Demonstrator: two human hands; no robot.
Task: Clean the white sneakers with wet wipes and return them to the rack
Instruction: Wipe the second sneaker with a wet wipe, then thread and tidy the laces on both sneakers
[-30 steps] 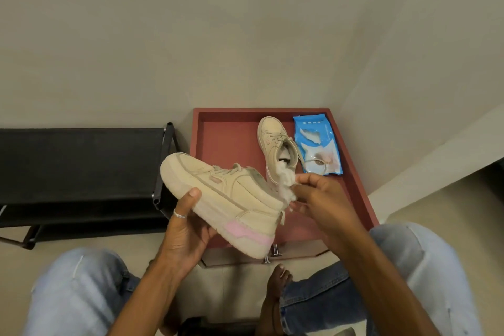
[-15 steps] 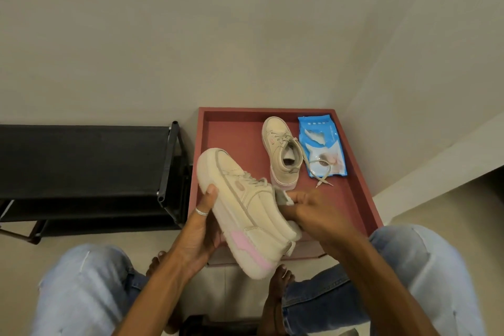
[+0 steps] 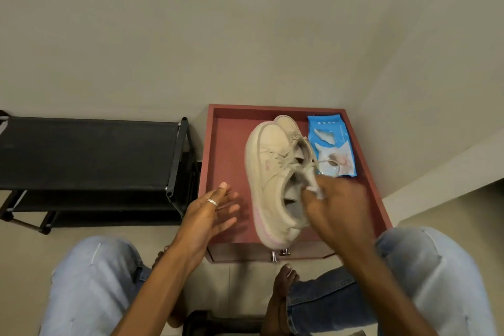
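Over red tray (image 3: 229, 144): chunky cream sneaker (image 3: 268, 172), right hand (image 3: 338, 207) gripping crumpled wipe (image 3: 313, 189).

The near sneaker (image 3: 272, 172) was cream with a thick pale sole and a pink strip along the heel. It was tipped onto its side over the red tray (image 3: 226, 172), sole to the left, toe pointing away from me and heel past the tray's front edge. My right hand (image 3: 335, 207) gripped it at the collar, with a crumpled white wipe (image 3: 313, 187) bunched in my fingers. The second sneaker (image 3: 286, 121) lay just behind it, mostly hidden, only its toe and laces showing. The blue wipe pack (image 3: 331, 144) lay flat in the tray's far right corner. The black rack (image 3: 90, 153) stood left of the tray.
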